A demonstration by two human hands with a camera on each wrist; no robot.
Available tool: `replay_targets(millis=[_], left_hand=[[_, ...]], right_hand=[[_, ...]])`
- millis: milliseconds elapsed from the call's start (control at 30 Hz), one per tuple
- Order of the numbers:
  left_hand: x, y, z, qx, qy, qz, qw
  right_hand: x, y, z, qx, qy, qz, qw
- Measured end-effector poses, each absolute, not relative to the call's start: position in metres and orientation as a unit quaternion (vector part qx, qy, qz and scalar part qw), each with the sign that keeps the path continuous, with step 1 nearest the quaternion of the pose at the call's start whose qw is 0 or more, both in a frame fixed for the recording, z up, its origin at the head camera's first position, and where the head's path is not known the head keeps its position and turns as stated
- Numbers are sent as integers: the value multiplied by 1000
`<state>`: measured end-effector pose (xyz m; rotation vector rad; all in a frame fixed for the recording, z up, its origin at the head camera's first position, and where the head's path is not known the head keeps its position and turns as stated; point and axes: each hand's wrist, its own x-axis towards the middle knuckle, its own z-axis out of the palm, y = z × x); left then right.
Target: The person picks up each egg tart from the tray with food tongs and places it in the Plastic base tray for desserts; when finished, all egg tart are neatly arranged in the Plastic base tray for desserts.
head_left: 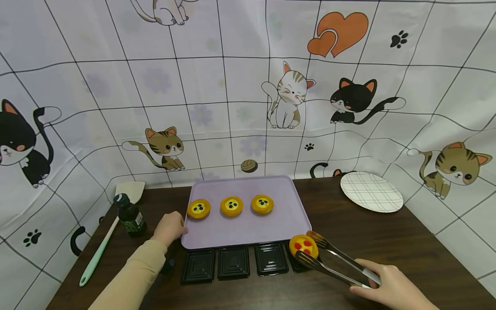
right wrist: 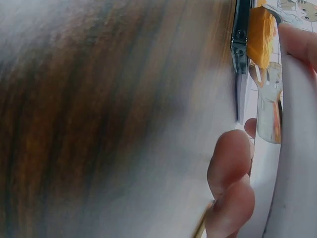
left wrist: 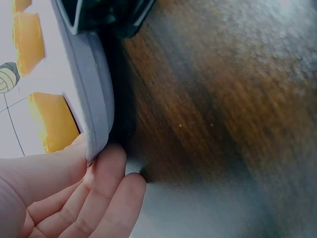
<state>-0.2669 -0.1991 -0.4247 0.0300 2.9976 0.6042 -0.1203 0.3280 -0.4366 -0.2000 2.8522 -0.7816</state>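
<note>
The dark brown, wood-grained worktop (head_left: 360, 234) had a sheen. At lower right, the long silver metal tongs (head_left: 348, 259) shone; mid-frame, the pale lilac rectangular tray (head_left: 240, 228) looked like smooth, matt plastic. The square black plastic dishes (head_left: 234, 262) below it were glossy. The white cat-printed backdrop (head_left: 240, 92) looked smooth but creased.

Bottle label (head_left: 138, 221) too small to read; rightmost black dish (head_left: 297, 266) partly behind red-dotted tart (head_left: 303, 246); sleeve (head_left: 133, 273) cut by bottom edge

Left of the left fingers (head_left: 179, 222) stands a dark bottle (head_left: 131, 215); a green-handled spatula (head_left: 97, 257) lies farther left. Well beyond the right fingers (head_left: 373, 265), a checked white plate (head_left: 372, 192) rests by the cat-printed backdrop (head_left: 240, 82).
</note>
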Motion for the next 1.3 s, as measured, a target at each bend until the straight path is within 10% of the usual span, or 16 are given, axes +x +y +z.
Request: replay_targets(millis=[700, 1300], left_hand=[[-267, -200, -423, 10, 979, 197, 47], [-272, -204, -430, 9, 976, 212, 49]], right_hand=[[-128, 323, -427, -84, 963, -256, -7], [-201, 301, -414, -120, 964, -238, -15]])
